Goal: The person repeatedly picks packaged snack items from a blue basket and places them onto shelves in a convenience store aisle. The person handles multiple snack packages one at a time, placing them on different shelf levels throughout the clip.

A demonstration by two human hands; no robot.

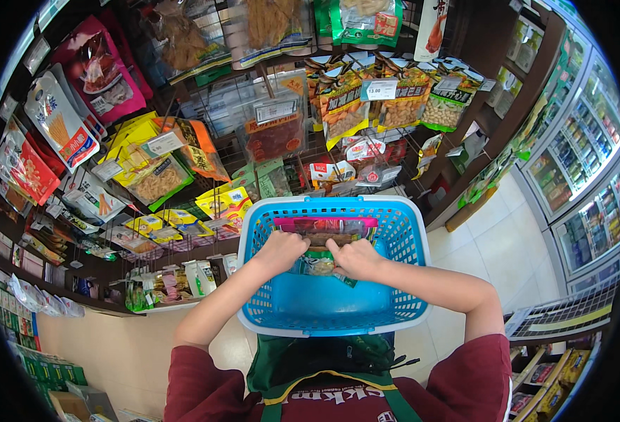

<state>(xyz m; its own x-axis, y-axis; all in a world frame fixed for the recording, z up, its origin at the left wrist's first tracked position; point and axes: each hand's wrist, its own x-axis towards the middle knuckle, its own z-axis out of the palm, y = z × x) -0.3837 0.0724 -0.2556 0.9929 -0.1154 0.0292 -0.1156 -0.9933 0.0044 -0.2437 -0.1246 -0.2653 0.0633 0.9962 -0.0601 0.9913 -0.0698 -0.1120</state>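
Observation:
Directly before me is a blue plastic shopping basket point(331, 311) with a pale rim and slotted walls. Several snack packets stand against its far wall. One has a pink top edge point(352, 222); in front of it is a clear packet with brown contents point(336, 238). My left hand point(283, 250) grips the left side of this brown packet. On its right side, my right hand point(360, 258) holds it with the thumb in front. A green packet with pale contents point(318, 264) sits just below, partly covered by my right hand. The near half of the basket's floor is bare blue plastic.
Beyond the basket, a dark rack with wire hooks carries hanging snacks, including nut packets point(344, 105) and yellow packets point(225, 203). Glass-door drink coolers point(568, 163) line the right. A low shelf point(542, 369) stands at lower right. Green boxes point(51, 369) are stacked at lower left.

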